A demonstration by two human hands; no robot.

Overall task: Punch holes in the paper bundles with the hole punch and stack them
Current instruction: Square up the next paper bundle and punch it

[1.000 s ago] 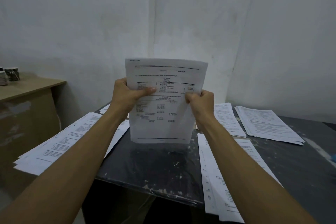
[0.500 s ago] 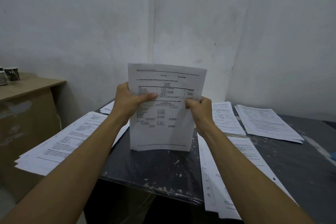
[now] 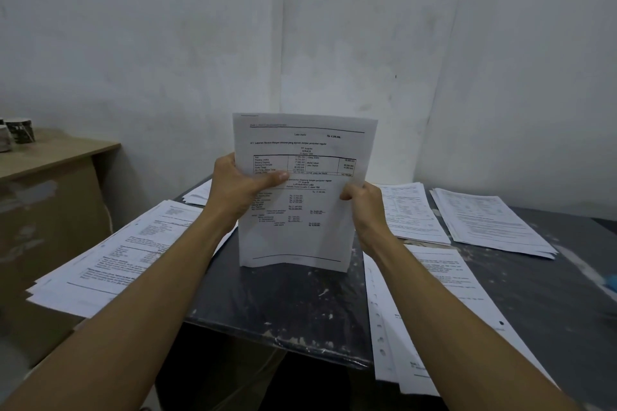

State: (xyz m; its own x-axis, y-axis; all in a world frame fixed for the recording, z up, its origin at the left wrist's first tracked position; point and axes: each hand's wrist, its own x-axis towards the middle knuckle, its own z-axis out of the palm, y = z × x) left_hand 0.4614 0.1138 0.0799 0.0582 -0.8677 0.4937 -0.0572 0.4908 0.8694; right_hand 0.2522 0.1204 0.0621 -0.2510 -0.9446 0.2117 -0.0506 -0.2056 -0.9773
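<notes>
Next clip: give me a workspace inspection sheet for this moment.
Surface: dark table, scuffed with white flecks.
Job's things: paper bundle held upright, bottom edge at the table; punched stack at right; more paper stacks around; hole punch not seen.
Clutter: blue object at right edge.
Hands: left hand and right hand grip the bundle's sides.
Cables: nothing seen.
Surroundings: white walls; wooden cabinet at left.

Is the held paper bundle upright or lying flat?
Upright: both hands, left and right, grip the bundle by its sides, bottom edge on the table.
</notes>
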